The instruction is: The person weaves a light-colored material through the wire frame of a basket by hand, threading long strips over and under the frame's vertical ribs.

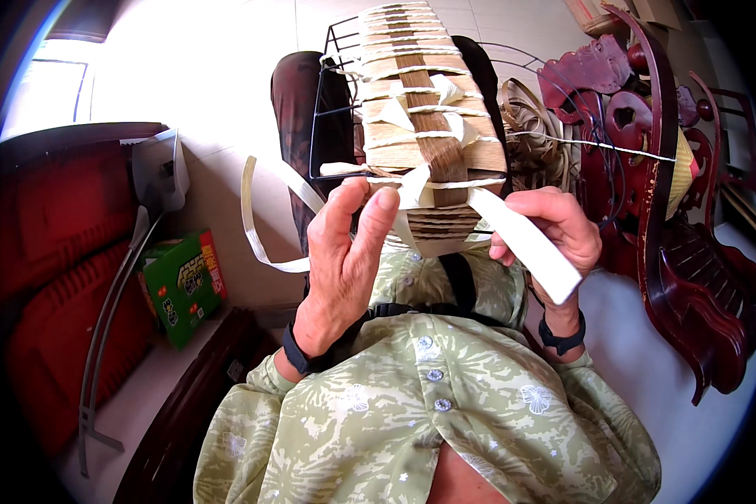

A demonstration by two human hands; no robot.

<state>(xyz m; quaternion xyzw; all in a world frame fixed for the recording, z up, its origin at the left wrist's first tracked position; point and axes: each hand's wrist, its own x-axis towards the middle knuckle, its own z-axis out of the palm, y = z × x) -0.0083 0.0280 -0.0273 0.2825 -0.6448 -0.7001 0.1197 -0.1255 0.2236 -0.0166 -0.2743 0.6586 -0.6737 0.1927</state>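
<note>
A long pale-tan slatted piece (pixel 385 151) in a black wire frame (pixel 319 113) lies across my lap, crossed by white cords and a brown lengthwise band (pixel 412 76), with white ribbon knots along it. My left hand (pixel 338 260) is at its near edge, thumb and fingers curled upward beside the cord and ribbon; what they grip is hidden. My right hand (pixel 559 235) pinches a flat white strip (pixel 538 256) that runs down-right from the near knot, its end hanging over the fingers. Another loop of pale strip (pixel 252 210) arches out left behind my left hand.
Carved dark-red wooden furniture (pixel 664 252) and a heap of tan strips (pixel 529 143) are at the right. At the left are a red cushioned seat (pixel 71 319), a grey metal stand (pixel 134 244) and a green box (pixel 181 286). Pale floor tiles (pixel 227 76) lie beyond.
</note>
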